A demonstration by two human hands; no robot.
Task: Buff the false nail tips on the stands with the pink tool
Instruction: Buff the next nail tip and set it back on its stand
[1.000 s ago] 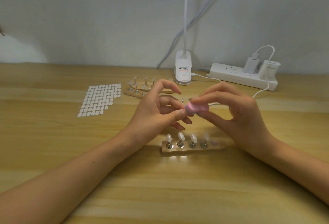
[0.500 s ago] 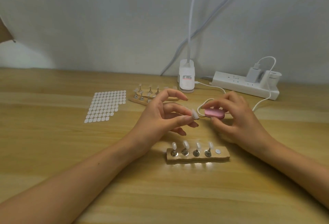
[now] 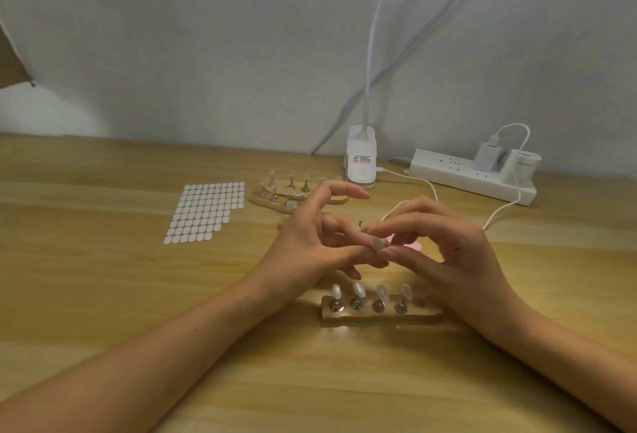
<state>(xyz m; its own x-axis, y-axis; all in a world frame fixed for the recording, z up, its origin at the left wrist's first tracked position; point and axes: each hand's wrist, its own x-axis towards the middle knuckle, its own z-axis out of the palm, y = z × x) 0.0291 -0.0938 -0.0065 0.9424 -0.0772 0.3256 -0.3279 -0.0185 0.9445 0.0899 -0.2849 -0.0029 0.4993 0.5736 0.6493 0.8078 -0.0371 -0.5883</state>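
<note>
My left hand [image 3: 317, 243] pinches a loose false nail tip [image 3: 377, 246] above the table. My right hand [image 3: 451, 253] meets it from the right, and its thumb and forefinger close on the same tip. The pink tool [image 3: 412, 245] lies on the table behind my right fingers, mostly hidden, with no hand holding it. Just in front of both hands stands a wooden stand [image 3: 427, 314] with several nail tips upright on metal holders; its rightmost spot [image 3: 419, 302] carries no tip.
Further wooden stands [image 3: 336, 200] with nail tips lie behind my left hand. A sheet of white adhesive dots [image 3: 205, 212] is at the left. A clip lamp base [image 3: 360, 164], a white power strip [image 3: 472, 176] and a charging cable [image 3: 501, 212] sit along the back wall.
My right hand has let go of the pink tool, which now lies on the table, and has moved left to the nail tip in my left hand.
</note>
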